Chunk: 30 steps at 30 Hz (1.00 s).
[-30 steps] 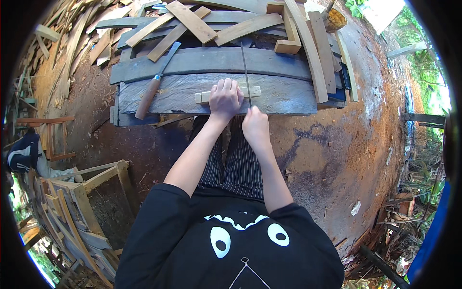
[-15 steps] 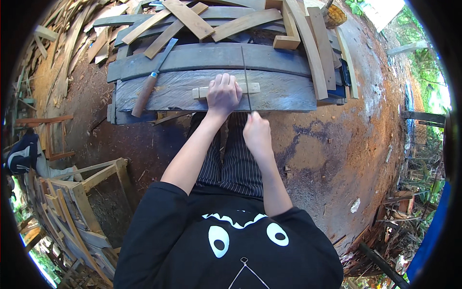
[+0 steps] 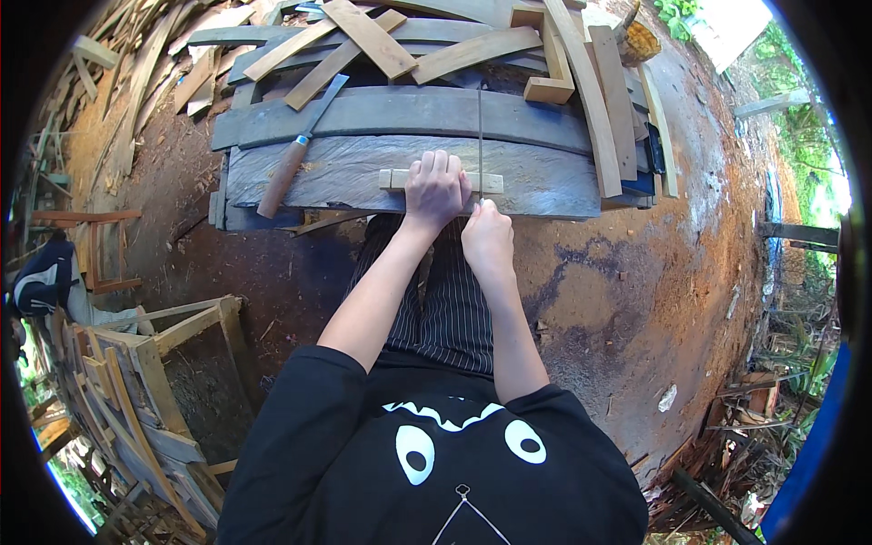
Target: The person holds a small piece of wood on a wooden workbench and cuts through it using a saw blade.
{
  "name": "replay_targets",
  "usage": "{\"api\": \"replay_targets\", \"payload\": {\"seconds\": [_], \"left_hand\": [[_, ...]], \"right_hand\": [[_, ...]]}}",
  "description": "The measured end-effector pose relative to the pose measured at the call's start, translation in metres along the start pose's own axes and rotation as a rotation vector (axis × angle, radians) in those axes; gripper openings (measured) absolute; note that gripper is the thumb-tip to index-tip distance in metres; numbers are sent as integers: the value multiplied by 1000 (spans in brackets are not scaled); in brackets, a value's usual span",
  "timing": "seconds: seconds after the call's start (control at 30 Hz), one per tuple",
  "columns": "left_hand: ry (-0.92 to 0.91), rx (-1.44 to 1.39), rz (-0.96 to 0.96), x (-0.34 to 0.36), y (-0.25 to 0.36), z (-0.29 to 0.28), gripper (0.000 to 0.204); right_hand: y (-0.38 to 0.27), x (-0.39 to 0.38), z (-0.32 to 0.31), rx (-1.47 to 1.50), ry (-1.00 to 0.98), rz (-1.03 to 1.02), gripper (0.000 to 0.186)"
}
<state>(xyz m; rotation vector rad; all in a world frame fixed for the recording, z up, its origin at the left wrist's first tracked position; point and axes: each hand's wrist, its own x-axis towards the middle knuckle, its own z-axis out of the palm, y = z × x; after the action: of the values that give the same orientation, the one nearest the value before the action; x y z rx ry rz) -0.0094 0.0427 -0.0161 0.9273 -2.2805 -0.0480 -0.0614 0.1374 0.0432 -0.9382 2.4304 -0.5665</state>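
A short, pale wooden block (image 3: 491,184) lies crosswise on the weathered plank top of the bench (image 3: 536,154). Draped over its middle, the fingers of my left hand (image 3: 436,189) are curled down around it. My right hand (image 3: 489,238) is closed at the bench's front edge, gripping a saw whose handle is hidden in my fist. The thin, dark saw blade (image 3: 480,136) appears edge-on, pointing away from me and crossing the block just right of my left hand. To the left rests a chisel (image 3: 286,173) with a brown wooden handle and broad steel blade.
Loose boards (image 3: 363,41) are stacked across the bench's far side. Long upright-lying boards (image 3: 586,100) and a dark object (image 3: 654,148) occupy its right end. A wooden frame (image 3: 195,327) stands lower left, near another person's foot (image 3: 113,316). Wood scraps litter the ground.
My right hand has pushed forward against the bench's front edge, carrying the saw away from me. The blade now lies straighter. My left hand stays on the block; the whole view has shifted slightly.
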Motion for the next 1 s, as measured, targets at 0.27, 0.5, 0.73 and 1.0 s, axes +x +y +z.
{"api": "replay_targets", "payload": {"seconds": [0.27,0.5,0.73,1.0], "left_hand": [[12,-16,33,-5,2,0,17],[56,-9,53,-7,5,4,16],[-169,-66,-193,14,-10,-5,23],[4,-32,-268,33,-20,-8,25]], "right_hand": [[6,-3,1,37,1,39,27],[4,-3,-4,105,64,11,27],[-15,-10,-56,273,228,-144,25],[28,-35,-25,107,70,-206,21]]}}
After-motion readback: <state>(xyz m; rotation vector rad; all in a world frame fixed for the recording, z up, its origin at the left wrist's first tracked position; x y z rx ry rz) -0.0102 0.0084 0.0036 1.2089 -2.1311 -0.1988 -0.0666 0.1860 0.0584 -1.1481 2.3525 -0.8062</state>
